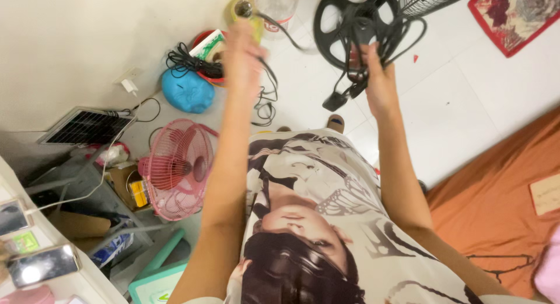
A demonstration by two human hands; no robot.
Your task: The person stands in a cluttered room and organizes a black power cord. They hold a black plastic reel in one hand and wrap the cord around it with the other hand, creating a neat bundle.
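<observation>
Right hand (378, 70) is closed around a bundled black cord (364, 32); left hand (242, 47) grips its blurred trailing end.

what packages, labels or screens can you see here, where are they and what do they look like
Clear plastic bottle: top centre on the floor, with a red and white label band.
Flat box: beside the blue lump, green and white, red edge.
Small yellow package: in the open carton behind the pink fan.
Blue and white pouch: lower left, crumpled.
Two phones: on the white ledge at far left, glossy screens reflecting light.
Tan card: on the orange cloth, right edge.
</observation>
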